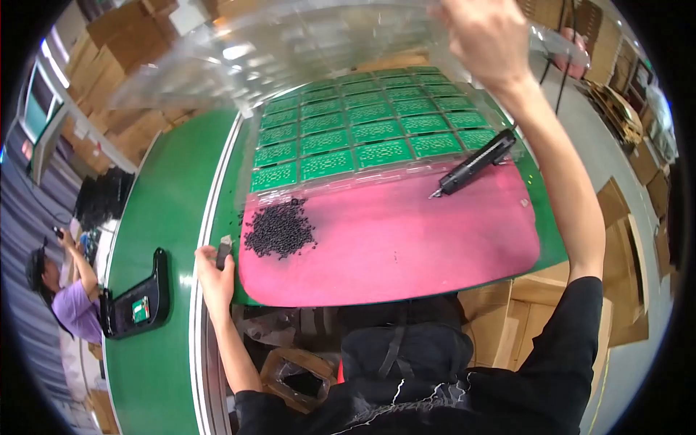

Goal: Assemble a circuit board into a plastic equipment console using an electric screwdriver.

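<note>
My right hand (489, 43) is raised at the far side, somewhat blurred, its fingers closed on the edge of a clear plastic tray (290, 51). That tray is tilted above a second clear tray holding rows of green circuit boards (326, 164). Beside the near left corner of a pink mat (391, 254), my left hand (215, 279) pinches a small dark block with a pale end (224, 252). A heap of small black parts (279, 230) lies on the mat close to that hand. Toward the right, a black electric screwdriver (475, 165) rests across the mat and tray edge.
Left of a pale rail, a green conveyor belt (163, 196) carries a black plastic housing (138, 308) with a small green board in it. Another person (76, 301) works beyond it. An open carton (299, 373) stands below the mat; more cardboard (623, 268) lies at right.
</note>
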A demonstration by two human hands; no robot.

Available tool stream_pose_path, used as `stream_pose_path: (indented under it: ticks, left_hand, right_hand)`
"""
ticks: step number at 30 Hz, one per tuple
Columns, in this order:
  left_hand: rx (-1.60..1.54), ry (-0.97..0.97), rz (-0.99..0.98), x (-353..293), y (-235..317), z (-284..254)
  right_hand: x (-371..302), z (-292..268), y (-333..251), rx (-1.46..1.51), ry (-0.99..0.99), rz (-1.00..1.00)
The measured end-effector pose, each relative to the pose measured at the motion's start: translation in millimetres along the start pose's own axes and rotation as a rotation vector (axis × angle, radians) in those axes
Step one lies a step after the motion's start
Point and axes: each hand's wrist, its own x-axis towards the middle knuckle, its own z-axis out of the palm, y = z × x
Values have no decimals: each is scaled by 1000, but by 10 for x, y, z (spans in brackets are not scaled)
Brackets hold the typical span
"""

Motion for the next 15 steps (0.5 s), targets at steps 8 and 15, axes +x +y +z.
stream_pose_path:
  ticks: [8,15]
  left_hand:
    - [-232,163,213,94,-302,89]
    - [-528,-187,339,-574,1265,160]
  right_hand:
    - [517,-1339,246,-175,159,306]
    - [-102,-3183,93,108,673,714]
